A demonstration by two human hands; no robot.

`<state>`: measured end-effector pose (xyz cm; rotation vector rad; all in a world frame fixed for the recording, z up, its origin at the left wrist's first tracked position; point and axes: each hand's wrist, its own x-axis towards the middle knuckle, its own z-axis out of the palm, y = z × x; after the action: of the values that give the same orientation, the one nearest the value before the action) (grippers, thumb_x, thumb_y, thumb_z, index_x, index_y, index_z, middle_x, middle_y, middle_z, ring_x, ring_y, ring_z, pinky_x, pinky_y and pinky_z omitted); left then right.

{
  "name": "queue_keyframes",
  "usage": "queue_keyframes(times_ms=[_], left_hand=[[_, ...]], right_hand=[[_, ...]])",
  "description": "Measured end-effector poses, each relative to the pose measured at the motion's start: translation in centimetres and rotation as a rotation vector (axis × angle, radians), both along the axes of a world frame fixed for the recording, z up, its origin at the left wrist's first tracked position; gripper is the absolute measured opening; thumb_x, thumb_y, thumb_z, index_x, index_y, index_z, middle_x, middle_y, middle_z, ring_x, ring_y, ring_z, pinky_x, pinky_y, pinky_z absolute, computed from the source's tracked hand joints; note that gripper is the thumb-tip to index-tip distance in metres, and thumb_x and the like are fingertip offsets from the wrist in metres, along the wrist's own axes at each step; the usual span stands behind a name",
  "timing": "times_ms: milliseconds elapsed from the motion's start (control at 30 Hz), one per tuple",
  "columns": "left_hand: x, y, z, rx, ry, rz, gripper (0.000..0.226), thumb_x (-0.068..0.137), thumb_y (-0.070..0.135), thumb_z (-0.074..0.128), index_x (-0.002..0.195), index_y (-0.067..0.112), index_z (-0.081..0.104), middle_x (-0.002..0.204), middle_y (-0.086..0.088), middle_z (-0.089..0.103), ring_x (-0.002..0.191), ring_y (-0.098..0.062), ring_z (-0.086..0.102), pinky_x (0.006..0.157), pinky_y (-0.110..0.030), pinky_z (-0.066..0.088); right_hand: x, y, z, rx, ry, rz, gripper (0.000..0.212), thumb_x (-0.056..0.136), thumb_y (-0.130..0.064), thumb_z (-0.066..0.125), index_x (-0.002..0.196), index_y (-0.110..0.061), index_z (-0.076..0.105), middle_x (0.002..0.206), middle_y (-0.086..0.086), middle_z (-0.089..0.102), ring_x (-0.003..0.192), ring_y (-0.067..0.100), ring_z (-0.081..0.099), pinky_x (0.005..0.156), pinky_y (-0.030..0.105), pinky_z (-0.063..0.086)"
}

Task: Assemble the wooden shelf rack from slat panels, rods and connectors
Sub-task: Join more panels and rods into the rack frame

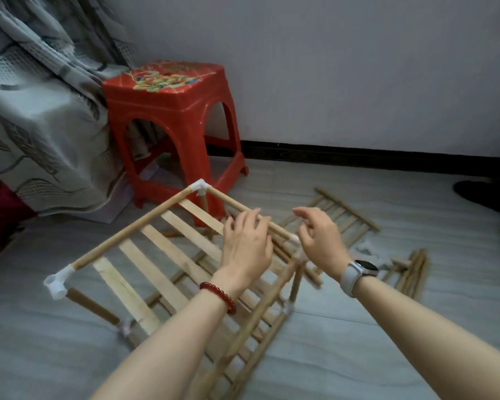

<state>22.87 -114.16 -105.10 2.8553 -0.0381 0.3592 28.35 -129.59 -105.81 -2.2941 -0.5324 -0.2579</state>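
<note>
The left hand (247,241) rests its straight fingers over the far side rod (243,209) of the half-built rack (156,255), a released grip that touches rather than clasps; I judge it is there to steady the frame. The right hand (319,236) hangs just beside the rod's right end, fingers loosely curled round nothing, also released, close to the white connector (294,239) at that corner. That placing suggests the corner joint is the one in hand, either being seated or checked.

The rack stands on the floor (387,327) in the middle of the view, its upper slat panel (145,255) tilted, lifted on short uprights so a lower panel shows beneath it near the bottom edge of the view. White connectors cap its corners: one at the far corner (199,188) towards the stool, one at the left corner (57,284) with an open socket facing up, likely waiting for a further rod.

Spare parts lie within reach on the floor to the right: another slat panel (344,217) flat beyond the hands, and a bundle of loose rods (413,269) nearer the right side. A red plastic stool (175,122) stands by the wall (329,67) behind the rack, with a patterned cloth (35,111) draped at the left.
</note>
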Motion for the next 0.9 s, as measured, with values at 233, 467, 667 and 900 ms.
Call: queue_keyframes(times_ms=[233,467,667,900], left_hand=[[1.1,-17.1,-5.3,-0.162,0.010,-0.364,0.039,0.087,0.015,0.052,0.126,0.012,0.055,0.131,-0.008,0.053,0.123,-0.025,0.047,0.101,-0.040,0.033],[1.6,-20.6,-22.4,0.052,0.730,-0.319,0.060,0.097,0.033,0.039,0.150,0.026,0.012,0.159,-0.004,0.003,0.145,-0.028,0.004,0.114,-0.049,0.016],[0.4,-20.2,-29.7,0.223,0.813,-0.368,0.066,0.096,0.045,0.033,0.151,0.033,-0.002,0.157,-0.001,-0.019,0.143,-0.030,-0.018,0.115,-0.055,-0.003],[2.1,-19.8,-26.1,0.183,0.826,-0.378,0.054,0.098,0.029,0.038,0.148,0.022,0.020,0.158,-0.008,0.008,0.144,-0.028,0.007,0.116,-0.048,0.014]], right_hand=[[-2.0,-16.5,-10.5,-0.037,0.397,-0.550,0.028,0.092,-0.005,0.043,0.116,-0.001,0.058,0.118,0.018,0.059,0.111,0.033,0.053,0.086,0.033,0.039],[-2.6,-25.2,-23.0,-0.106,0.716,-0.841,0.033,0.097,-0.011,0.040,0.121,0.010,0.050,0.126,0.030,0.049,0.118,0.042,0.045,0.097,0.040,0.036],[-0.2,-27.3,-28.0,-0.077,0.806,-0.974,0.038,0.094,-0.016,0.047,0.125,0.007,0.046,0.130,0.028,0.044,0.119,0.042,0.044,0.097,0.040,0.037],[0.0,-26.8,-27.5,0.201,0.980,-1.079,0.043,0.093,-0.022,0.050,0.122,0.009,0.042,0.123,0.028,0.053,0.110,0.040,0.054,0.083,0.037,0.042]])
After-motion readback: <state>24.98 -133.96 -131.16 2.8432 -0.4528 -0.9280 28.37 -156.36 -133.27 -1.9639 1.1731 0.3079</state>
